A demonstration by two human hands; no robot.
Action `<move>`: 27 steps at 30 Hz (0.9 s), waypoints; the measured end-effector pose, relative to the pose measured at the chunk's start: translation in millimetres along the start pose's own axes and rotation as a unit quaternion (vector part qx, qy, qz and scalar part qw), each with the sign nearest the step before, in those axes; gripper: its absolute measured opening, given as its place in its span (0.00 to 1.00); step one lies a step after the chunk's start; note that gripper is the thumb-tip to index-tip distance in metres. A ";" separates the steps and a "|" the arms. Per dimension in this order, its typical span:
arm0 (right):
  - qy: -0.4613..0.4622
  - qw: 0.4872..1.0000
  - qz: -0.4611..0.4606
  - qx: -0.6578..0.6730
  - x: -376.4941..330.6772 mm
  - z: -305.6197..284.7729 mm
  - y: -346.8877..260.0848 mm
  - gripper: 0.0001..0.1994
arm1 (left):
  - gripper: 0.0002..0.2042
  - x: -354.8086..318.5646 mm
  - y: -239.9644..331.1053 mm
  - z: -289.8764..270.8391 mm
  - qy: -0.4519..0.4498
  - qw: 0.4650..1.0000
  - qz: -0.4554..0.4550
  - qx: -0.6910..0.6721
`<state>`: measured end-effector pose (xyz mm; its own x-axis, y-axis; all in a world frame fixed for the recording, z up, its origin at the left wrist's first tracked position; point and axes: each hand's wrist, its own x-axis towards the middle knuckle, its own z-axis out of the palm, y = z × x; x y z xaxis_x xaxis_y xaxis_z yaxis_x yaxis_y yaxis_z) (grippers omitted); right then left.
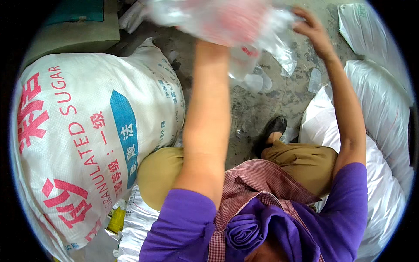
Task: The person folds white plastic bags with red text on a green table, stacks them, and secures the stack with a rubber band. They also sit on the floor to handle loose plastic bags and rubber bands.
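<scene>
A clear plastic bag (222, 19) with red print hangs in the air at the top of the view, smeared by motion. My left forearm (207, 100) reaches straight up to it, and the plastic covers my left hand, so its fingers are hidden. On the bag's right side, my right hand (313, 35) has bent fingers closed at its edge, a little blurred. Beneath the bag, on the grey floor (244, 105), lie several clear plastic pieces (255, 82).
A bulging white woven sack (100, 131) with red and blue print fills the left side. Large white plastic sacks (375, 109) lie along the right. A concrete ledge (70, 43) juts in at upper left. My knees and a black shoe (276, 126) are between the sacks.
</scene>
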<state>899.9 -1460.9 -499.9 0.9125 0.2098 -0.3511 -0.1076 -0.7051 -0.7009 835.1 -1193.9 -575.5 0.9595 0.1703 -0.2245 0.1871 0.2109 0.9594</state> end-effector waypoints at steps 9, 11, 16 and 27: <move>-0.203 0.821 -0.308 -0.436 -14.2 197.1 -48.8 0.38 | 0.25 24.0 68.6 -139.3 0.059 0.998 -0.027 -0.008; -0.264 0.828 -0.317 -0.379 -1.7 206.8 -20.5 0.32 | 0.25 19.1 75.9 -140.4 0.047 0.998 -0.040 -0.007; -0.359 0.910 -0.202 -0.051 46.6 150.5 -41.6 0.26 | 0.25 -8.6 70.2 -106.2 -0.052 0.992 -0.113 0.006; -0.044 0.978 -0.158 -0.129 173.5 180.0 -52.8 0.20 | 0.24 -123.5 2.2 19.3 -0.504 0.815 -0.254 0.133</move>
<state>992.8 -1265.3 -635.6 0.8459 0.4936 -0.2022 0.2872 -0.7410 -0.6070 721.1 -1233.1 -542.4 0.4053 -0.7786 -0.4791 0.5244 -0.2313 0.8195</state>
